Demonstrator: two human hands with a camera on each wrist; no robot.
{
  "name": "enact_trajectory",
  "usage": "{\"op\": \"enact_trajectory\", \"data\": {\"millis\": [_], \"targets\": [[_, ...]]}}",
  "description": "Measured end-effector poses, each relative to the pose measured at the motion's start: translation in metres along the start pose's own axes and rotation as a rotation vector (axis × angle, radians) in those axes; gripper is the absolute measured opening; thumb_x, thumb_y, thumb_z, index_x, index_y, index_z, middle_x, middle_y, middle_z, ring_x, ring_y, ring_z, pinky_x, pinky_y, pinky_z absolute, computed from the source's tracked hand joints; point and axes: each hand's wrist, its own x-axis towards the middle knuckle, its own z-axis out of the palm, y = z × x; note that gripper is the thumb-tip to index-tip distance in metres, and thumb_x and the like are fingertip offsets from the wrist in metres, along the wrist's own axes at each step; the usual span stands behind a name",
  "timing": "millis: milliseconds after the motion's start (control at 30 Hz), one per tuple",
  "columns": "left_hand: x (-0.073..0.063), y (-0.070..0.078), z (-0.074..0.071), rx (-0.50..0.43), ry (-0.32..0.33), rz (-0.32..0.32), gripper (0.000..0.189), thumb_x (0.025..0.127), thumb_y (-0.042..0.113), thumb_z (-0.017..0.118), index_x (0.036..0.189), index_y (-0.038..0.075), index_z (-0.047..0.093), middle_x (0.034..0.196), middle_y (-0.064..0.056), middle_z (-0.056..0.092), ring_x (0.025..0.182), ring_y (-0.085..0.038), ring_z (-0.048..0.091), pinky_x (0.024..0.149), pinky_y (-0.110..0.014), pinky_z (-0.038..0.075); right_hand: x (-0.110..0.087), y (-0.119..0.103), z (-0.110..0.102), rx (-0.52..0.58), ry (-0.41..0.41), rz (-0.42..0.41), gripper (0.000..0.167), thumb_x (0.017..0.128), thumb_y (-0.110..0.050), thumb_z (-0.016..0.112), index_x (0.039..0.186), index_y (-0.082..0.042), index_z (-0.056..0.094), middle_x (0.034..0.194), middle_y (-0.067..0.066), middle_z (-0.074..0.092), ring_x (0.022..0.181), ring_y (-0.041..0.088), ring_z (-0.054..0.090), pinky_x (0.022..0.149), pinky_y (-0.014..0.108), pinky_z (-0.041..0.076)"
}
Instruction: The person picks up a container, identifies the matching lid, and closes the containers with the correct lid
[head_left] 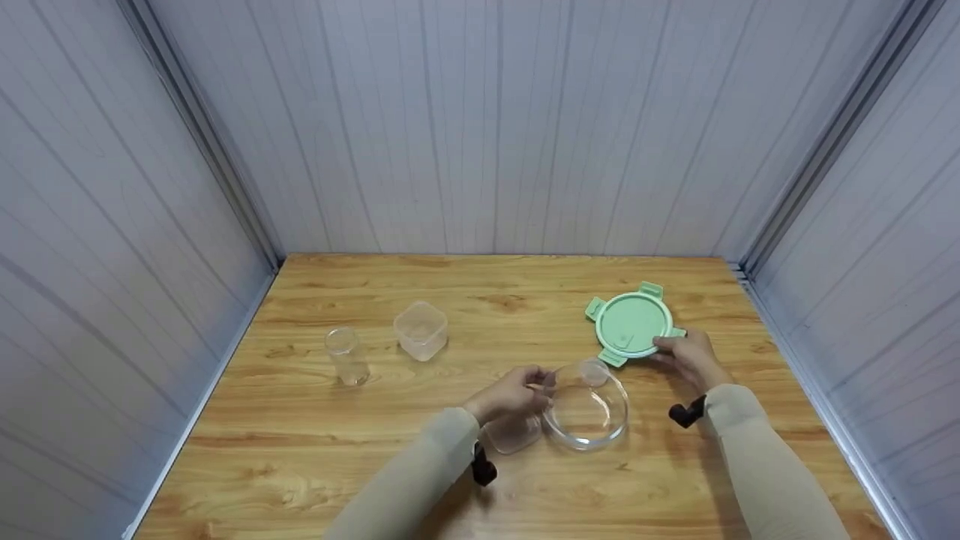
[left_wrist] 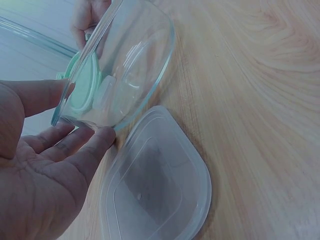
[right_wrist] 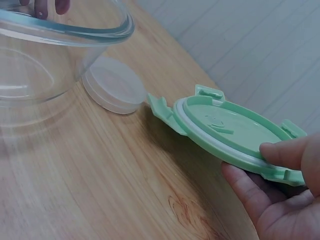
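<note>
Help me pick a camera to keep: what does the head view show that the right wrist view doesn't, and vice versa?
Head view only: the clear cup, square tub, square lid, both sleeves.

Right wrist view only: no extra object, just the fingertips of the right hand under the green lid.

Both: the glass bowl, green lid, small round lid, table, wall, right hand and at least part of the left hand.

Cap [right_wrist: 116, 83] seemingly lies between bowl [head_left: 585, 443] and clip lid [head_left: 634, 324].
</note>
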Motion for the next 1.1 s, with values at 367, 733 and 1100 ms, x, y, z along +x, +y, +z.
{"op": "enact_trajectory", "data": {"millis": [367, 733, 1100], "targets": [[-0.001, 0.001, 0.000, -0.005, -0.022, 0.026, 0.058, 0.094, -0.001, 0.070, 0.148, -0.009, 0.054, 0.145, -0.024, 0.063, 0.131, -0.031, 0.065, 0.113, -0.040, 0.055, -0.011, -0.011, 0.003, -0.072, 0.007, -0.090, 0.058, 0.106, 0.000, 0.065, 0.155, 0.015, 0.039, 0.100, -0.001, 0.070, 0.087, 0.006, 0.073, 0.092, 0.030, 0.065], [0.000, -0.002, 0.000, -0.008, -0.020, 0.025, 0.056, 0.096, 0.000, 0.069, 0.149, -0.009, 0.054, 0.146, -0.024, 0.063, 0.133, -0.031, 0.065, 0.107, -0.036, 0.058, -0.020, -0.023, 0.011, -0.107, -0.041, -0.160, 0.057, 0.107, -0.001, 0.065, 0.156, 0.015, 0.039, 0.102, -0.001, 0.074, 0.089, 0.008, 0.077, 0.092, 0.032, 0.066], [-0.001, -0.003, 0.001, -0.018, 0.015, 0.013, 0.053, 0.096, 0.005, 0.071, 0.147, -0.006, 0.058, 0.147, -0.022, 0.063, 0.127, -0.029, 0.069, 0.107, -0.038, 0.059, -0.033, -0.038, 0.027, -0.099, -0.064, -0.213, 0.061, 0.105, 0.006, 0.063, 0.156, 0.019, 0.031, 0.106, 0.005, 0.070, 0.088, 0.010, 0.078, 0.094, 0.034, 0.066]]}}
